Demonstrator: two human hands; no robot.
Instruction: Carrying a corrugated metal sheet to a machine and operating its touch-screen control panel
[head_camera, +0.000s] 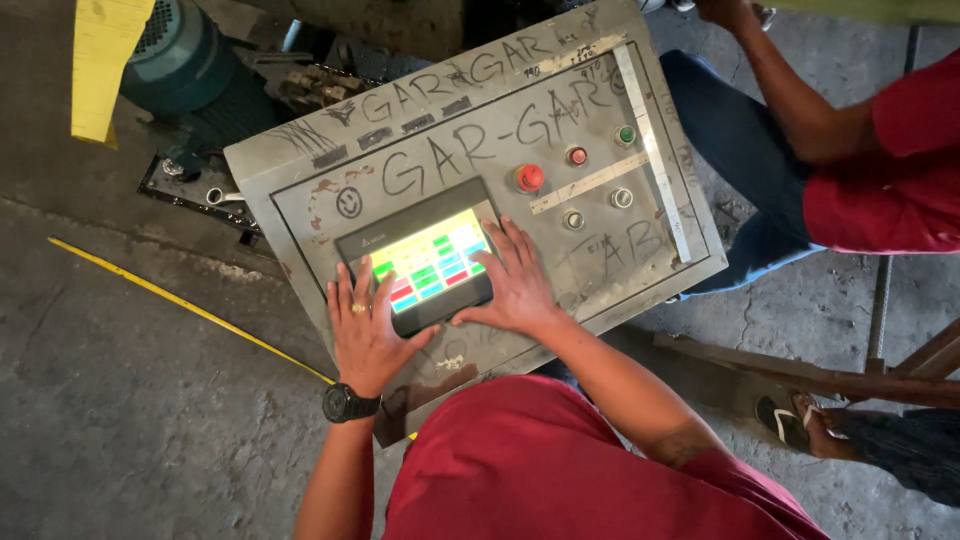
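Head view: both hands (440, 305) flanking touchscreen (428, 262) edges.

A small touch screen (428, 258) sits in a dark, rounded rectangular frame at the lower left of the grey metal control panel (640, 215). It glows pale yellow-green and carries rows of little rectangular fields in green, red, blue and white. The left hand (365, 330) lies over its lower left corner; the right hand (515, 280) rests at its right edge. Pale tape strips (652, 150) cross the panel's right side. A yellow paper sheet (103, 60) hangs at the upper left.
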